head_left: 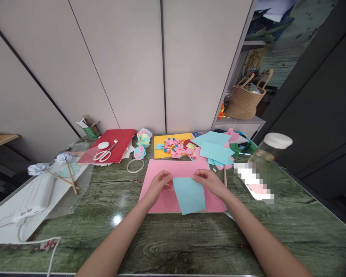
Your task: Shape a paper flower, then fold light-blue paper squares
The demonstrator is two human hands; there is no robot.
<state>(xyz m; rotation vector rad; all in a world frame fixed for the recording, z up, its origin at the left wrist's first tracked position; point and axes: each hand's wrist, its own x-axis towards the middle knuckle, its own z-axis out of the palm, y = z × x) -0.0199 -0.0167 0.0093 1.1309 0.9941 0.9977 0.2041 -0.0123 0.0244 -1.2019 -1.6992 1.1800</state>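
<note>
A light blue sheet of paper (pixel 190 196) hangs tilted between my hands, over a large pink sheet (pixel 155 202) lying flat on the table. My right hand (pixel 209 181) pinches its top right corner between thumb and fingers. At the top left corner, my left hand (pixel 161 186) has its fingers curled and closed on the paper's edge. Past the pink sheet, a stack of blue paper (pixel 216 152) lies over pink pieces. Small folded pink paper pieces (pixel 178 150) and coloured beads are heaped on a yellow sheet (pixel 158 154).
White scissors (pixel 103 154) rest on a red folder (pixel 122 144) at the back left, near paper flowers (pixel 143 138) and a clear ring (pixel 135 166). A lidded jar (pixel 265 150) stands right, beside a blurred phone (pixel 255 184). A white power bank (pixel 36 196) with a cable lies left.
</note>
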